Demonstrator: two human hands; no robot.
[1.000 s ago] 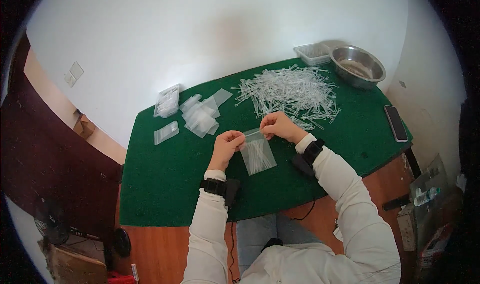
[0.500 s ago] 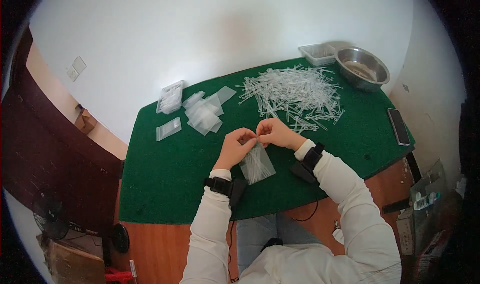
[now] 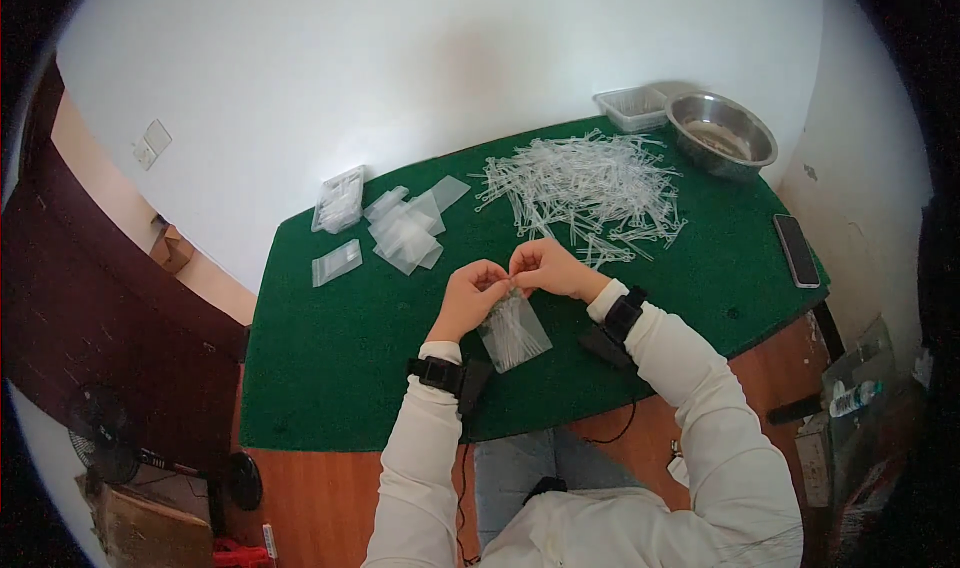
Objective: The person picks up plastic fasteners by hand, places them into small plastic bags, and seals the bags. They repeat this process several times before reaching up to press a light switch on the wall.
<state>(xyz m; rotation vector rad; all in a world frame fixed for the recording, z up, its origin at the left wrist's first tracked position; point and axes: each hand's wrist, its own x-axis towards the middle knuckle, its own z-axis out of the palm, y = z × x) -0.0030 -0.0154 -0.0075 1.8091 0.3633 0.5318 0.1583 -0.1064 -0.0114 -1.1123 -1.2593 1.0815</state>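
Note:
A clear plastic zip bag (image 3: 516,336) with thin, clear sticks inside hangs toward me over the green table. My left hand (image 3: 470,298) pinches its top edge from the left. From the right, my right hand (image 3: 553,270) pinches the same edge, its fingertips almost touching the left ones. Just beyond my hands spreads a big loose pile of thin clear plastic sticks with looped ends (image 3: 590,188). Several flat, clear bags (image 3: 408,233) lie overlapped to the left of the pile. Another clear bag (image 3: 337,263) lies beside them, farther left.
At the back left stands a clear tray (image 3: 340,200) holding filled bags. A clear plastic container (image 3: 632,109) and a steel bowl (image 3: 722,136) stand at the back right. A phone (image 3: 796,251) rests near the right edge of the green-covered table (image 3: 340,368).
Both hands keep their pinch on the bag's top edge, with only slight finger movement. The whole view has shifted very slightly.

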